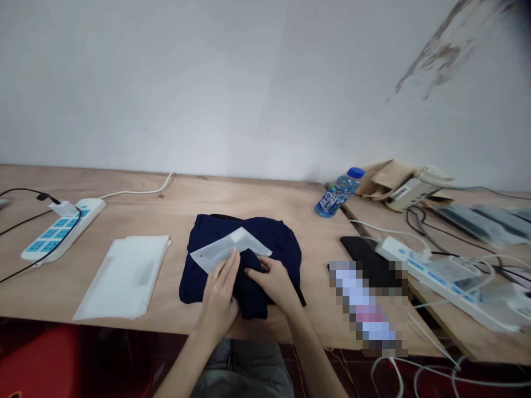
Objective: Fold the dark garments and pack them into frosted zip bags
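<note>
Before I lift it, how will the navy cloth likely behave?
The navy cloth will probably sag and shift shape, since it lies in soft folds. The translucent sleeve on top looks thin and smooth, so it may slide off if nothing pins it.

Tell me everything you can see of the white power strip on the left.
The power strip is long, white and plastic-looking, with rounded ends and blue socket faces in two rows. It lies slantwise on the wooden table. A white adapter sits towards its far end; a black cable crosses it; a white cord runs from its far end towards the wall.
</note>
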Available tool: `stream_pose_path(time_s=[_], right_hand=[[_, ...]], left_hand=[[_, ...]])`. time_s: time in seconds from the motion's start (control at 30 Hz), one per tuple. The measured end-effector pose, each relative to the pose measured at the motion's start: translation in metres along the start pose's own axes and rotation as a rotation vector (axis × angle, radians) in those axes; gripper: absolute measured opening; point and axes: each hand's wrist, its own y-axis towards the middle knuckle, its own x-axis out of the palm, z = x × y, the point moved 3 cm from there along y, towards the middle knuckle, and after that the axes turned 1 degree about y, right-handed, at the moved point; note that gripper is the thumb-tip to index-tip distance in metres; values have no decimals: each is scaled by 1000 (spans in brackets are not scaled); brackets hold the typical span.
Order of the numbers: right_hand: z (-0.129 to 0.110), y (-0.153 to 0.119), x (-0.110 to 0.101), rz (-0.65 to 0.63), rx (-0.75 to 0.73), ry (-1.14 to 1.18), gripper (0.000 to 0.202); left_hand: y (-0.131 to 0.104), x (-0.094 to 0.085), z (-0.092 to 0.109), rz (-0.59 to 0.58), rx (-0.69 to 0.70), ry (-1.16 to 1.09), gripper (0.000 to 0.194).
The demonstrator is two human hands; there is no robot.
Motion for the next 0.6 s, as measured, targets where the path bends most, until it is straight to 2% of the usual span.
stream_pose_path(time_s=[0.2, 0.3, 0.47, 0.53, 0.6], right_hand=[[3, 8, 10, -102, 20, -21, 21], [6, 13, 14, -9, 32, 12, 26], [13, 14, 28, 253, 160, -36, 36], [12, 13, 35, 300, 175, -34, 39], [7, 10, 39, 287, 156, -19, 42]], left_hand=[[-4, 1, 8, -57, 12, 37, 98], [-6, 3, 17, -49, -22, 72, 98], [-9, 12, 37, -53, -60, 67, 100], [-7, 13, 39, -49, -44, 42, 100], [-4, 12, 33, -34, -34, 10, 99]])
